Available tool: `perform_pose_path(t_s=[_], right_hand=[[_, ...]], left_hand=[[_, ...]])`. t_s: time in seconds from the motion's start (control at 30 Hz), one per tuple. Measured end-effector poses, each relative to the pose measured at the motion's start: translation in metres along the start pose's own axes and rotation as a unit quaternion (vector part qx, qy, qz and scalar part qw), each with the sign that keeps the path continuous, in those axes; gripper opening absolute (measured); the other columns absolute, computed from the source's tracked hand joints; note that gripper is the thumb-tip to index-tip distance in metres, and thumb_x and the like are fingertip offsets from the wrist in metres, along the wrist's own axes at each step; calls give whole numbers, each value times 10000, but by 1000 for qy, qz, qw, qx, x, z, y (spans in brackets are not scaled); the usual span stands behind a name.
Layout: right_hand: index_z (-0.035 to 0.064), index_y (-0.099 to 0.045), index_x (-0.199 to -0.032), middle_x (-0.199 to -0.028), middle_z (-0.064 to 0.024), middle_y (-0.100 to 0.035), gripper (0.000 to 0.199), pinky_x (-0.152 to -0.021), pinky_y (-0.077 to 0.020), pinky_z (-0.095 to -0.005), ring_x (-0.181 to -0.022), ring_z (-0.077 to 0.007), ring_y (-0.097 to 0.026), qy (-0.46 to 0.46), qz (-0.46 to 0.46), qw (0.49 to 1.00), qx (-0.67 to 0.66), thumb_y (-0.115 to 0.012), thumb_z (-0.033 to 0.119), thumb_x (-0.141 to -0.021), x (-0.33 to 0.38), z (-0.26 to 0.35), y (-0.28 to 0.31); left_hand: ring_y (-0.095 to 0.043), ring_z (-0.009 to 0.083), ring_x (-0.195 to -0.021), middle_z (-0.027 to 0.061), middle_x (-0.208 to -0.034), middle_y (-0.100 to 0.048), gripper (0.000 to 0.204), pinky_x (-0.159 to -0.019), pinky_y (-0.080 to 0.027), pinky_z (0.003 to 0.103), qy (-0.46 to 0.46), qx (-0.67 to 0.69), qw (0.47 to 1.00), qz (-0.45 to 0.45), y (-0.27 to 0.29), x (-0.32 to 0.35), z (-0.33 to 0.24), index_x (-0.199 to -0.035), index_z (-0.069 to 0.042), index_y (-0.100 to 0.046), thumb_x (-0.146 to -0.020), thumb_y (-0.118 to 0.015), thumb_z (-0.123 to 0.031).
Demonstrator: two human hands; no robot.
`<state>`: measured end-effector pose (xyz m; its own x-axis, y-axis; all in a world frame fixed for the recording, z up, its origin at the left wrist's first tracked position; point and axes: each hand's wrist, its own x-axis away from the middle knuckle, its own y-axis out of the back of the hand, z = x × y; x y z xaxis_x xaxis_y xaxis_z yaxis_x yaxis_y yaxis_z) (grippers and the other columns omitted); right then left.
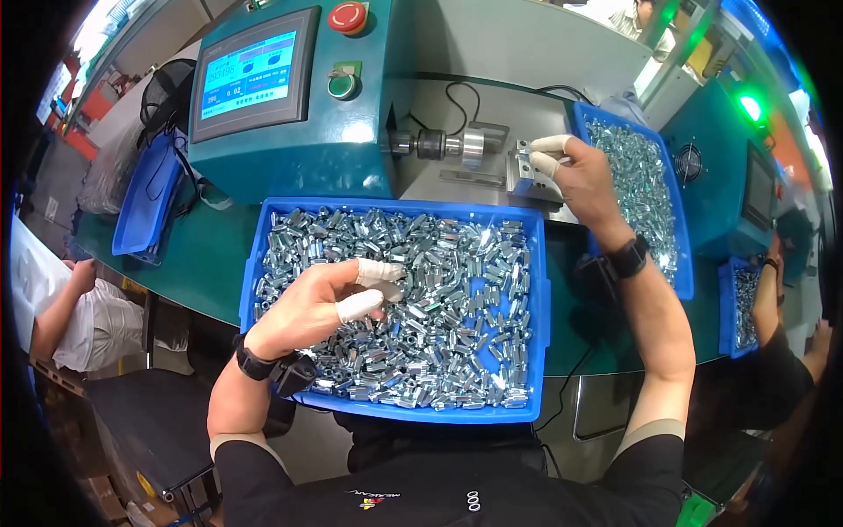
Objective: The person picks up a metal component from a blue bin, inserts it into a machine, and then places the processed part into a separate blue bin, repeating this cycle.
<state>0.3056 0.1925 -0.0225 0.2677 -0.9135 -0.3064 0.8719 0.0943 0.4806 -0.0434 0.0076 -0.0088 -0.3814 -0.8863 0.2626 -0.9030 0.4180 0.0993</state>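
My left hand (320, 299) is over the blue tray (250, 290) in front of me, its thumb and fingers curled together among small shiny metal hex standoffs (439, 263). White finger cots cover its fingertips, and whatever they pinch cannot be made out. At the machine, my right hand (584, 176), also in white cots, has thumb and forefinger closed at a silver clamping block (525, 171). Any part between those fingertips is too small or hidden to see. Left of the block, a round metal spindle (439, 145) sticks out of the green machine housing (360, 132).
A second blue tray (680, 237) of metal parts stands right of my right forearm. The housing carries a lit screen (250, 75) and a red stop button (348, 18). Another blue tray (145, 206) lies at left. Co-workers' arms (768, 290) show at both sides.
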Motion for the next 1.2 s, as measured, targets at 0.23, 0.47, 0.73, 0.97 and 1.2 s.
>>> perform_pose_path(t_s=[0.23,0.47,0.73,0.97,1.2], right_hand=[[12,-752,-1085,-943,-32,-751,177,-730,-522,-231,-808,-67,-650,8,29,999,43,-751,99,-931,-9,-1,0],[10,-748,-1088,-964,-30,-742,178,-750,-521,-248,-829,-87,-650,22,46,996,78,-737,107,-939,-13,-2,4],[30,-750,-1103,-904,-83,-705,196,-744,-519,-305,-812,-178,-665,88,90,981,147,-683,73,-924,-21,10,12],[25,-718,-1177,-1056,-140,-684,279,-799,-517,-331,-904,-275,-662,243,73,900,355,-601,23,-924,-4,13,18],[33,-674,-1310,-1128,-104,-694,377,-835,-528,-323,-988,-210,-670,127,48,967,215,-583,29,-944,10,8,5]], left_hand=[[-690,139,-984,90,-1222,-719,415,-920,-549,312,6,-17,1000,11,2,2,0,-1418,-12,-589,-1035,-631,-168],[-696,141,-957,100,-1196,-727,391,-906,-551,318,8,-4,1000,3,1,2,-2,-1393,-13,-611,-1022,-647,-130],[-695,141,-956,101,-1195,-725,375,-905,-552,316,12,13,1000,0,2,2,-1,-1376,-10,-620,-1022,-648,-131],[-694,143,-949,104,-1187,-727,370,-899,-556,321,-17,15,1000,3,2,2,0,-1374,-4,-618,-1028,-638,-133],[-695,144,-945,106,-1188,-727,363,-893,-558,320,-17,10,1000,5,3,3,3,-1374,-6,-618,-1030,-625,-119]])
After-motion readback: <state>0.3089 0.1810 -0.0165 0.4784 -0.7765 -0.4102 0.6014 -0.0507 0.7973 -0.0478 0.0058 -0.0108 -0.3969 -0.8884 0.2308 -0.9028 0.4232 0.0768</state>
